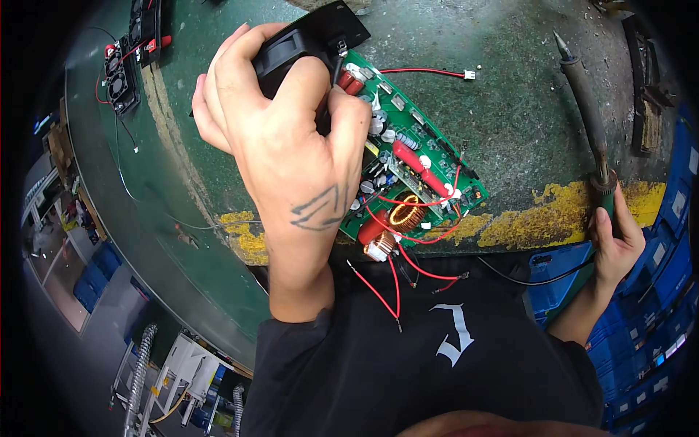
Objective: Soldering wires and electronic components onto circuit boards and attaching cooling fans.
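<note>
My left hand (287, 138) is closed around a black end panel (346, 23) with a moulded part on it. Thumb and index finger pinch close to the upper end of a green circuit board (399, 102); what lies between the fingertips is hidden. The board carries red and silver components and a copper-wound ring coil (405, 213). Loose red wires (429, 275) hang off its near end, past the bench edge. In my right hand (617, 244) is a soldering iron (585, 102), gripped by its handle, tip pointing away from me and apart from the board.
Small black fans (122, 79) with wires lie at the far left of the green bench (502, 44). A red lead with a white plug (470, 74) lies beyond the board. Right of the iron sits a dark metal bracket (648, 87). Blue bins (648, 291) stand below the bench at right.
</note>
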A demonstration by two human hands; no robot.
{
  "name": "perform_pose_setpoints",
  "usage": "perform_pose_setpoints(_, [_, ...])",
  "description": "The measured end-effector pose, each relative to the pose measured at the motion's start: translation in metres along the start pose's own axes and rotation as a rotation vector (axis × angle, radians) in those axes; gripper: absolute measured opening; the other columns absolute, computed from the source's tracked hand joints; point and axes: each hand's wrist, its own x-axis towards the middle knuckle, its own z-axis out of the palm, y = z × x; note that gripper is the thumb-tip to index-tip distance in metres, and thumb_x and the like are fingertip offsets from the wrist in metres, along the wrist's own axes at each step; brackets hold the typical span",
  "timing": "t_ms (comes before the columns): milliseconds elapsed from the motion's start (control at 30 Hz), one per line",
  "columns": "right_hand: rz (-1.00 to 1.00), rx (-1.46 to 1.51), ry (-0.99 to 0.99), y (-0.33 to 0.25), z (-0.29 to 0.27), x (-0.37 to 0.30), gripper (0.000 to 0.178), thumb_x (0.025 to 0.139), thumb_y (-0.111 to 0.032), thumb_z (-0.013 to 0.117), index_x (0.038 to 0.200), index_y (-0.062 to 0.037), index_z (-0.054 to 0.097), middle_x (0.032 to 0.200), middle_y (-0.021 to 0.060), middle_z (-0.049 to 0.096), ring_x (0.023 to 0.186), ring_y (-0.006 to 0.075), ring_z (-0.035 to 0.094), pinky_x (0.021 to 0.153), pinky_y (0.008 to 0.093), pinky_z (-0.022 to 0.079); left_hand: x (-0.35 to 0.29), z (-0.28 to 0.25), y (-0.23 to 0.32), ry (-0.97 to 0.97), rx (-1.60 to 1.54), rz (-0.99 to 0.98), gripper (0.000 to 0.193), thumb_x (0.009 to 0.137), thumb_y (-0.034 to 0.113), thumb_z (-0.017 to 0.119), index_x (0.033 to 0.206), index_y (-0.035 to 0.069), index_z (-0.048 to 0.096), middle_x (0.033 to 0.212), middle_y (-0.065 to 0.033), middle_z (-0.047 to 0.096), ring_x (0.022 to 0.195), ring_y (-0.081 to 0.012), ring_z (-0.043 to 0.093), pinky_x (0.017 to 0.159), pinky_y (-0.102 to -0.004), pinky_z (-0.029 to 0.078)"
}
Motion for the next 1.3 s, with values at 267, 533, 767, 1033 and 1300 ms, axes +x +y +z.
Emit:
perform_pose_setpoints(267, [0.015,0.021,-0.012,0.0001,-0.0002,0.0011,0.047,0.091,0.007,0.069,0.138,0.0041,0.062,0.105,0.0050,0.072,0.075,0.0044,0.060,0.067,0.0165,0.046,0.0000,-0.0003,0.0001,0.001,-0.033,-0.002,0.012,0.077,0.011,0.071,0.079,0.003,0.063,0.123,-0.0179,0.063,0.120,-0.0379,0.056,0.108,-0.0483,0.035])
perform_pose_setpoints(533, [-0.017,-0.010,-0.011,0.0012,-0.0019,0.0030,0.047,0.091,0.006,0.070,0.137,0.0049,0.062,0.111,0.0075,0.072,0.082,0.0060,0.062,0.073,0.0181,0.048,0.0006,0.0005,0.0015,0.008,-0.011,-0.001,0.012,0.077,0.011,0.070,0.078,0.003,0.062,0.123,-0.0180,0.063,0.120,-0.0378,0.055,0.107,-0.0481,0.036])
perform_pose_setpoints(767, [-0.035,-0.041,-0.008,0.0007,-0.0012,0.0035,0.048,0.091,0.006,0.070,0.138,0.0045,0.062,0.105,0.0057,0.071,0.075,0.0050,0.060,0.066,0.0168,0.046,0.0010,0.0002,0.0026,0.004,-0.004,-0.010,0.012,0.077,0.011,0.070,0.077,0.003,0.061,0.123,-0.0177,0.063,0.119,-0.0374,0.055,0.107,-0.0474,0.036])
perform_pose_setpoints(1033, [-0.003,0.028,-0.026,-0.0008,-0.0017,0.0037,0.048,0.091,0.005,0.071,0.138,0.0044,0.062,0.102,0.0049,0.071,0.076,0.0052,0.060,0.067,0.0176,0.046,0.0009,0.0002,0.0009,0.008,-0.015,-0.008,0.012,0.077,0.011,0.070,0.077,0.004,0.061,0.124,-0.0174,0.063,0.119,-0.0372,0.055,0.107,-0.0474,0.035])
perform_pose_setpoints(1300, [-0.029,-0.041,-0.036,-0.0009,-0.0028,0.0048,0.047,0.091,0.005,0.071,0.137,0.0043,0.062,0.102,0.0049,0.071,0.076,0.0051,0.059,0.068,0.0177,0.046,0.0008,0.0003,0.0005,0.012,-0.021,-0.007,0.012,0.077,0.012,0.070,0.077,0.004,0.062,0.124,-0.0170,0.063,0.118,-0.0367,0.055,0.107,-0.0469,0.036])
